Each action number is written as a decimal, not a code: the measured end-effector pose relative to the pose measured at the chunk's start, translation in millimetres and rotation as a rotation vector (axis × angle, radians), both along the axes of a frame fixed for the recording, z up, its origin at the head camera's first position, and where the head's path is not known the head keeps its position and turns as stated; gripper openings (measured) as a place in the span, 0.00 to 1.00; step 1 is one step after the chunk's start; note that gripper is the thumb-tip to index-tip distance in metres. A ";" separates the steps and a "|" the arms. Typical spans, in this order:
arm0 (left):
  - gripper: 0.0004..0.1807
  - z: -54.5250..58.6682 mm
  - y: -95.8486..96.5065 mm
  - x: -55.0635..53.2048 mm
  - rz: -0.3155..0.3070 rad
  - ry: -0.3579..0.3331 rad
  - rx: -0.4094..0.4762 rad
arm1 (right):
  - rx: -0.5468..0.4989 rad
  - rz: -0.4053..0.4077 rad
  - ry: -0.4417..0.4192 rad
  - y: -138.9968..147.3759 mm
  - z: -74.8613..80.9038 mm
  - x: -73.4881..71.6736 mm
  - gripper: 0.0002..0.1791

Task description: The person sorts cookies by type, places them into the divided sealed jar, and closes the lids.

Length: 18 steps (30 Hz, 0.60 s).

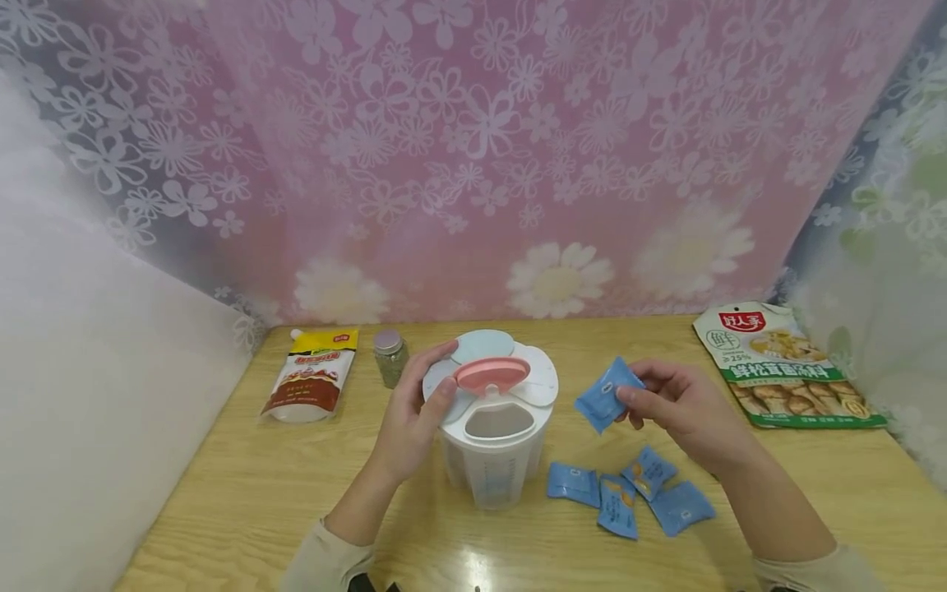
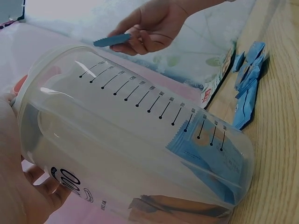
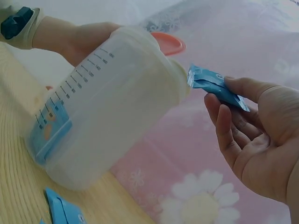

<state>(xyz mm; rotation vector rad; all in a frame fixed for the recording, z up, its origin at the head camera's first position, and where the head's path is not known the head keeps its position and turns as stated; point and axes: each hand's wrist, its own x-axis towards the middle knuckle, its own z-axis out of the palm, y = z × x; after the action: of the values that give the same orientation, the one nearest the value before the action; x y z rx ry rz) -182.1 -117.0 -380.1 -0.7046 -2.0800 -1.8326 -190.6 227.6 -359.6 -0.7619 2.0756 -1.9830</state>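
A translucent white measuring container (image 1: 493, 436) (image 2: 140, 140) (image 3: 107, 112) stands on the wooden table (image 1: 244, 485), its pink lid flap (image 1: 491, 374) raised over an open compartment. My left hand (image 1: 414, 411) grips its left side near the rim. My right hand (image 1: 684, 407) pinches a small blue snack packet (image 1: 608, 393) (image 3: 215, 84) (image 2: 112, 39) just right of the container's top. Several more blue packets (image 1: 629, 493) lie on the table in front of that hand. Through the container wall, blue packets (image 2: 205, 158) show at its bottom.
A sauce pouch (image 1: 312, 374) and a small spice jar (image 1: 390, 356) lie at the back left. A large green snack bag (image 1: 784, 362) lies at the back right. Floral curtains close off the back and both sides.
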 end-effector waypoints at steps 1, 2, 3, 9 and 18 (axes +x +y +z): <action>0.23 0.5 0.3 -0.7 -0.001 0.004 0.001 | -0.012 0.002 0.018 -0.7 1.9 1.0 0.13; 0.23 0.8 0.8 -1.5 -0.004 0.008 0.002 | -0.030 0.011 0.037 -1.5 3.5 1.9 0.14; 0.23 1.2 1.2 -2.1 -0.006 0.009 0.002 | -0.047 0.025 0.055 -2.3 4.9 2.5 0.15; 0.23 1.0 3.1 -4.0 -0.009 -0.016 -0.003 | -0.126 0.088 0.121 -14.1 10.5 2.0 0.17; 0.23 1.0 0.7 0.9 0.005 -0.039 -0.006 | -0.122 0.051 0.201 -47.7 28.7 5.9 0.14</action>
<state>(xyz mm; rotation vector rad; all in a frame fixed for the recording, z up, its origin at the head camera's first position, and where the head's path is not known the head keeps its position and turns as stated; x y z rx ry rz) -181.1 -116.3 -379.1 -0.6701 -2.1099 -1.8525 -184.7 179.9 -330.9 -1.0673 2.0304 -2.0979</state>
